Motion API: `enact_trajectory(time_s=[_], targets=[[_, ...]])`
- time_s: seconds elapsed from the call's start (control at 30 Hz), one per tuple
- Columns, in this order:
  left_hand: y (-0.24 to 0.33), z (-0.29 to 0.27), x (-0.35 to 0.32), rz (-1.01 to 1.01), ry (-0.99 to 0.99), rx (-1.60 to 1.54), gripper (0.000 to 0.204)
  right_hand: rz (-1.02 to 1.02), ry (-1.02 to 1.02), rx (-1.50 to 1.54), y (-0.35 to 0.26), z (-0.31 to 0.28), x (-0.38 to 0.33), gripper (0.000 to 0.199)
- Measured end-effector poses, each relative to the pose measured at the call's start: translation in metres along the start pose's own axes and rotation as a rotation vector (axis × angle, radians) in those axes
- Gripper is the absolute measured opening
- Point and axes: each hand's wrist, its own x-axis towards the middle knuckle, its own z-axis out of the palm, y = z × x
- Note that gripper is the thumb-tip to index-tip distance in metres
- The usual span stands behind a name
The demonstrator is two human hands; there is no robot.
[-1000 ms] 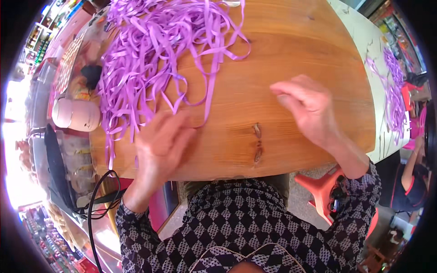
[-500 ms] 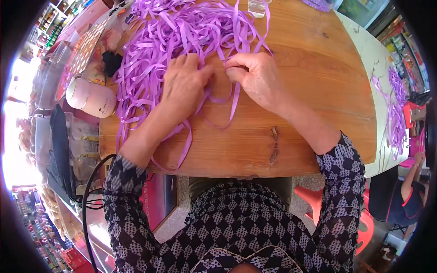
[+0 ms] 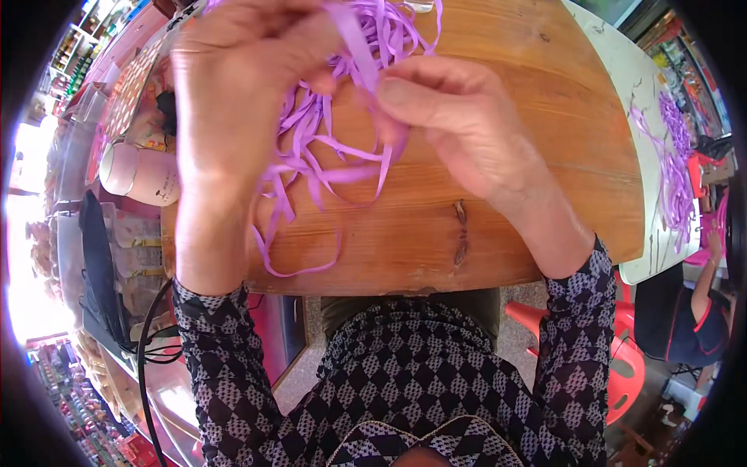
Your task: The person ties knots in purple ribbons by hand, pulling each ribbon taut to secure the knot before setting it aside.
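Head view: your right hand (image 3: 475, 128) pinches a ribbon (image 3: 356, 44), upper centre; your left hand (image 3: 229, 93) is blurred, grip unclear. Step, probably: separating one length; next calls for keeping it off the pile (image 3: 393, 33).

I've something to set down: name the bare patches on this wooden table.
Bare wooden table shows right of the right hand and forearm, out to the white table, and along the near edge between the loose ribbon loop and that forearm. Crowded: the left side, with purple ribbon beneath the left hand.
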Motion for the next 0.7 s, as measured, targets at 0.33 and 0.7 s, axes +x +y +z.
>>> enact_trajectory(time_s=[0.33, 0.7], targets=[[-0.054, -0.036, -0.005, -0.177, 0.191, 0.021, 0.014, 0.179, 0.105, -0.507, -0.03, -0.058, -0.07, 0.018], [-0.094, -0.045, -0.032, -0.152, 0.02, 0.206, 0.009, 0.254, 0.206, -0.642, -0.027, -0.08, -0.09, 0.014]])
